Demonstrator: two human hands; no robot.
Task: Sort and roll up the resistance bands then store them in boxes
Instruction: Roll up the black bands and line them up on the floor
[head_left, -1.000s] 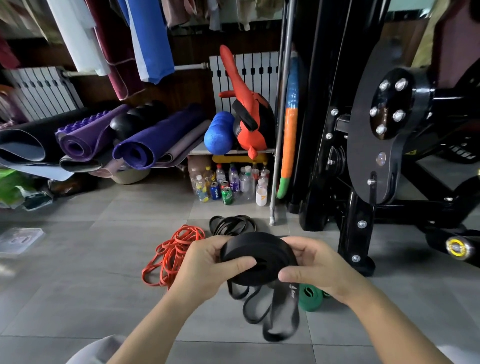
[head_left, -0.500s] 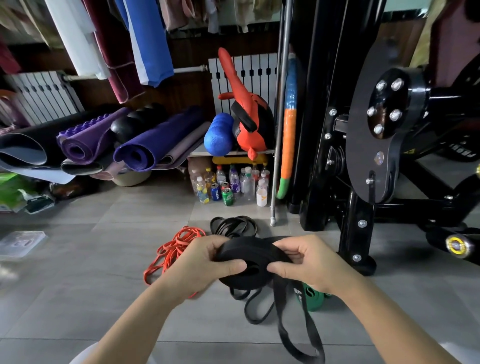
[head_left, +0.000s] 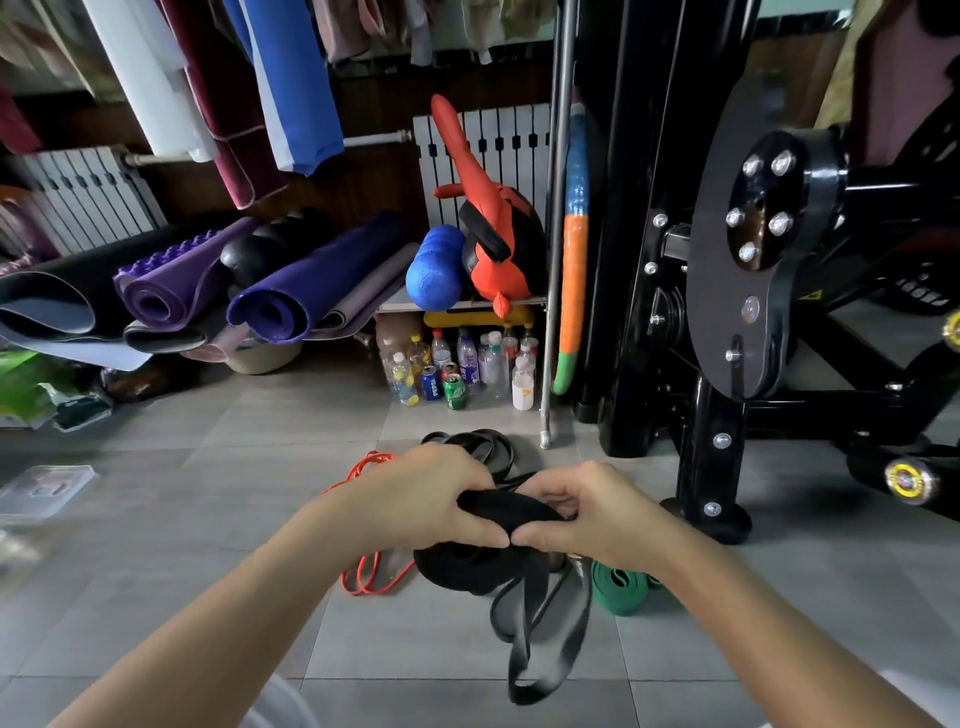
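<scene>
A wide black resistance band is partly wound into a coil above the floor. My left hand grips the coil's left side, thumb on top. From the right, my right hand pinches the band over the coil, and the two thumbs meet. The band's loose tail hangs down in loops below. Orange-red bands lie tangled on the floor behind my left hand. A rolled green band sits under my right wrist. More black bands lie on the tiles farther back.
A black gym machine frame stands close on the right. Bottles and cans crowd under a small shelf ahead, next to a metal pole. Rolled mats pile up at left. A clear plastic box lid lies on the floor far left.
Both hands have closed in over the coil and dropped slightly; the thumbs now meet on top. The hanging tail is shorter and has swung toward the middle.
</scene>
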